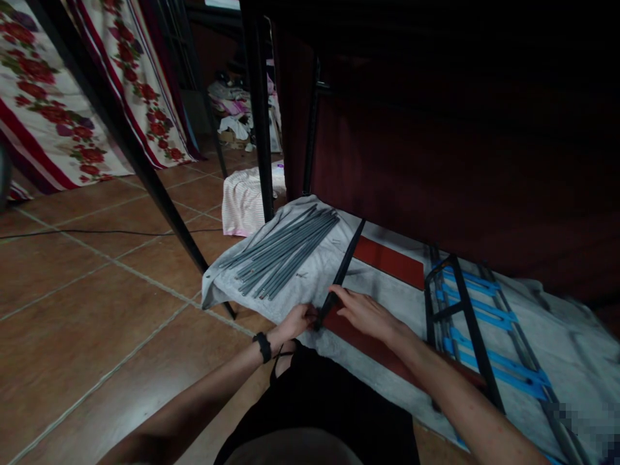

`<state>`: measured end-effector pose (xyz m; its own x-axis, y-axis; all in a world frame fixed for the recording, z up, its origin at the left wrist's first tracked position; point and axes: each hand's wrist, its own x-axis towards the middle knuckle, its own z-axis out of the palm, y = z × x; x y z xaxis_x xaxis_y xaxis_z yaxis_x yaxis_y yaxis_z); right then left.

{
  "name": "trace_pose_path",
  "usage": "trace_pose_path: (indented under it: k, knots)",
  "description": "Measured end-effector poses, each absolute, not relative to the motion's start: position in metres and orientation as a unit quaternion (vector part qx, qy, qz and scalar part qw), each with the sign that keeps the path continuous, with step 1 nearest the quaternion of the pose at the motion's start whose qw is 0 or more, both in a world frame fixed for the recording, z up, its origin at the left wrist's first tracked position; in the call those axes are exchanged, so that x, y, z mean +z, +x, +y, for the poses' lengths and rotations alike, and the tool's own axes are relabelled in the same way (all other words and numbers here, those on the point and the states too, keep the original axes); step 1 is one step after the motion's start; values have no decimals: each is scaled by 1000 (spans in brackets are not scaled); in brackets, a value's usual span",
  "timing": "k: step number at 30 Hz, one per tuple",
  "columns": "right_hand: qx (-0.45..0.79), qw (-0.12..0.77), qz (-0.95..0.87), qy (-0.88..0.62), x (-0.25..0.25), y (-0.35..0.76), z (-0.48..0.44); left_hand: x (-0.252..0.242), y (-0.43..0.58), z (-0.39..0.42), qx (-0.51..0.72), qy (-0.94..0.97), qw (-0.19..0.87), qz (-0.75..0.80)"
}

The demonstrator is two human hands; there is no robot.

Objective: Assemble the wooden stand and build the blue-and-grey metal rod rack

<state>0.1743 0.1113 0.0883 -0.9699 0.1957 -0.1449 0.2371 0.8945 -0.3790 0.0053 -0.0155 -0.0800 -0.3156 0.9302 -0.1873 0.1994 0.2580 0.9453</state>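
A long black rod lies slanted across a grey cloth spread on the floor. My left hand grips the near end of the rod, fingers curled around it. My right hand rests on the same end from the right, fingers pressed against the rod. A bundle of several grey rods lies on the cloth to the left of the black rod. A red strip lies flat on the cloth under and beside the rod.
A black metal frame with blue straps lies on the cloth at right. A dark bed frame looms above; its black legs stand behind the cloth. A slanted black bar crosses the tiled floor at left. Floral fabric hangs far left.
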Motion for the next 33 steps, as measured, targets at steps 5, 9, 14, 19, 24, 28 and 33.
trace_pose_path:
  k: [5,9,14,19,24,28,33]
  knots:
    - [-207,44,971,113,88,177,111,-80,5,-14,494,314,490,646]
    - [-209,40,971,113,88,177,108,-78,8,-10,480,303,470,676]
    - [-215,35,969,115,91,178,109,-78,10,-11,512,330,434,664]
    - [-210,38,970,120,91,178,111,-77,10,-16,512,340,440,655]
    - [-210,41,969,124,90,178,110,-77,8,-14,438,386,381,716]
    - [-206,47,969,128,90,178,109,-79,7,-14,485,374,425,666]
    - [-200,49,971,122,90,178,109,-79,5,-13,448,358,440,691]
